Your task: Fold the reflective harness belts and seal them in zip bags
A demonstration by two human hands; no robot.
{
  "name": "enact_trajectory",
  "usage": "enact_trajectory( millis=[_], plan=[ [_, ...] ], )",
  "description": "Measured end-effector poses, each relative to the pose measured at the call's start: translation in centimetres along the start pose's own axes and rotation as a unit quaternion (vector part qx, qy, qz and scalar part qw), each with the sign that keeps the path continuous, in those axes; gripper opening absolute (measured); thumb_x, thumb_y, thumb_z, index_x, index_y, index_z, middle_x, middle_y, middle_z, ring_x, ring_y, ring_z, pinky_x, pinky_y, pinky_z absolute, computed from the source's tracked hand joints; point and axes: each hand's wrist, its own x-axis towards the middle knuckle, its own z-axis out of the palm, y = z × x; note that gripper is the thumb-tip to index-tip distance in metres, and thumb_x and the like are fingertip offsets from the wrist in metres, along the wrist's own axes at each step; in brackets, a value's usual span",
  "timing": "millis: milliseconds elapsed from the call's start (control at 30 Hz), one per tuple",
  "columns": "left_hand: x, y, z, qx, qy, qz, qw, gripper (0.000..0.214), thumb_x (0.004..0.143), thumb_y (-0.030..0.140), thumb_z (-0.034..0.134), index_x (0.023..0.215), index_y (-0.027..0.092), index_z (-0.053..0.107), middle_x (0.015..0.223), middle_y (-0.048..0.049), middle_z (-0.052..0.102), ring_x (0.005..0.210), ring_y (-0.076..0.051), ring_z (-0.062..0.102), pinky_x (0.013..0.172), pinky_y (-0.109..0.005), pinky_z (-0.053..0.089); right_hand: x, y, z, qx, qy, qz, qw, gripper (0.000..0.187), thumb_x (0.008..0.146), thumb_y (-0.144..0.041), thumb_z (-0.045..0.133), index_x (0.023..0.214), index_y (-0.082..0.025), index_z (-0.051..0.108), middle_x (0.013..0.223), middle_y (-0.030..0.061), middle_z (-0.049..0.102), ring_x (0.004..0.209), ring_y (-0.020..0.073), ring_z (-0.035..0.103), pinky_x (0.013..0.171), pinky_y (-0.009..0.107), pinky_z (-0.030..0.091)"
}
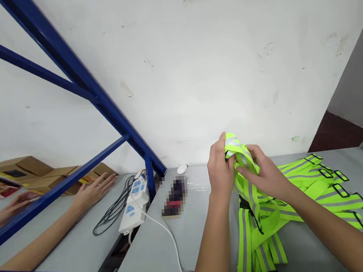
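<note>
My left hand [218, 162] is closed around the upper end of a yellow-green reflective strap [232, 139] with a silver stripe, raised above the table. Thumb and fingers of my right hand [264, 173] pinch the same strap a little to the right, where it loops downward. Under and beside my hands lies a heap of similar reflective straps [301, 189] with black buckles [341, 190]. Several strap ends hang toward the table's front edge. My right hand and forearm cover part of the heap.
Left of the straps, a pixelated item [174, 197] and a round white object [182, 169] lie on the grey table [204, 230]. A white power strip [135, 204] with cables stands by the blue metal frame [103, 104]. Beyond it, another person's hands [93, 191] touch cardboard boxes [53, 179].
</note>
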Motion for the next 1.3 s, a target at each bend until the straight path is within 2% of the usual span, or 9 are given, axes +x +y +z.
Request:
enact_trajectory(
  millis=[267,433,633,767,867,1000,1100,1200,1300],
  plan=[
    [0.1,0.5,-1.4,-0.107,-0.223,-0.001,0.969,0.071,0.082,0.008,0.049,0.146,0.03,0.027,0.13,-0.0049,0.055,0.113,-0.019,0.055,0.092,-0.028,0.045,1.4,1.1,-1.8,0.102,0.024,0.075,0.992,0.016,0.08,-0.029,0.06,0.094,-0.02,0.059,0.085,0.0006,0.063,0.069,0.0147,0.057,0.06,0.025,0.046],
    [-0.4,-0.8,-0.3,-0.012,-0.17,-0.031,0.985,0.068,0.082,0.011,0.047,0.145,0.026,0.028,0.123,-0.009,0.057,0.112,-0.024,0.054,0.092,-0.036,0.042,1.1,1.0,-3.2,0.036,-0.143,0.128,0.981,0.016,0.086,-0.036,0.057,0.091,-0.022,0.06,0.075,-0.003,0.057,0.056,0.0103,0.047,0.053,0.023,0.039],
    [-0.2,-1.3,0.7,0.072,-0.118,0.006,0.99,0.063,0.086,0.013,0.046,0.144,0.023,0.027,0.123,-0.0129,0.049,0.112,-0.027,0.048,0.096,-0.043,0.036,1.1,2.3,-3.1,0.306,-0.297,0.19,0.884,0.046,0.077,-0.038,0.07,0.116,-0.023,0.051,0.09,0.0036,0.067,0.079,0.0202,0.064,0.074,0.036,0.051],
    [0.5,-1.5,0.7,0.08,-0.13,0.016,0.988,0.064,0.084,0.009,0.044,0.144,0.023,0.029,0.12,-0.0134,0.048,0.109,-0.027,0.05,0.09,-0.039,0.041,1.0,3.9,-2.5,0.366,-0.34,0.209,0.841,0.069,0.07,-0.08,0.051,0.1,-0.019,0.057,0.082,0.0059,0.065,0.07,0.0206,0.064,0.071,0.038,0.052],
    [1.4,-1.7,0.7,0.08,-0.155,0.005,0.985,0.067,0.081,0.006,0.044,0.144,0.024,0.029,0.118,-0.0132,0.049,0.11,-0.027,0.05,0.088,-0.037,0.043,1.3,4.2,-2.0,0.316,-0.297,0.22,0.874,0.069,0.077,-0.082,0.033,0.091,-0.019,0.057,0.061,-0.0017,0.053,0.048,0.0125,0.05,0.056,0.031,0.049],
    [2.7,-2.3,0.9,-0.02,-0.228,-0.039,0.973,0.069,0.077,0.002,0.042,0.141,0.025,0.035,0.119,-0.011,0.053,0.11,-0.025,0.053,0.092,-0.037,0.042,2.0,4.2,-1.4,0.126,-0.24,0.159,0.949,0.039,0.081,-0.054,0.062,0.097,-0.019,0.056,0.062,-0.0039,0.055,0.047,0.0107,0.048,0.049,0.026,0.044],
    [3.4,-2.6,0.7,-0.178,-0.345,-0.082,0.918,0.057,0.077,0.007,0.047,0.133,0.019,0.044,0.108,-0.0085,0.062,0.099,-0.022,0.059,0.086,-0.034,0.046,2.5,4.7,-1.8,0.019,-0.22,0.134,0.966,0.036,0.086,-0.052,0.053,0.094,-0.017,0.058,0.069,0.0004,0.062,0.045,0.0108,0.051,0.048,0.026,0.043],
    [3.6,-2.4,0.4,-0.314,-0.491,-0.087,0.808,0.038,0.082,0.018,0.052,0.12,0.016,0.054,0.086,-0.005,0.066,0.079,-0.019,0.061,0.074,-0.031,0.048,3.0,5.1,-3.2,-0.002,-0.268,0.099,0.958,0.035,0.09,-0.049,0.047,0.093,-0.017,0.06,0.078,0.0032,0.067,0.051,0.0128,0.057,0.055,0.028,0.047],
    [3.4,-2.2,0.4,-0.375,-0.529,-0.075,0.757,0.034,0.084,0.028,0.057,0.116,0.017,0.059,0.093,-0.0064,0.068,0.083,-0.019,0.061,0.076,-0.03,0.048,3.5,4.9,-4.8,-0.004,-0.337,0.08,0.938,0.034,0.091,-0.047,0.045,0.088,-0.017,0.061,0.084,0.004,0.068,0.055,0.0136,0.059,0.063,0.031,0.05]
  ],
)
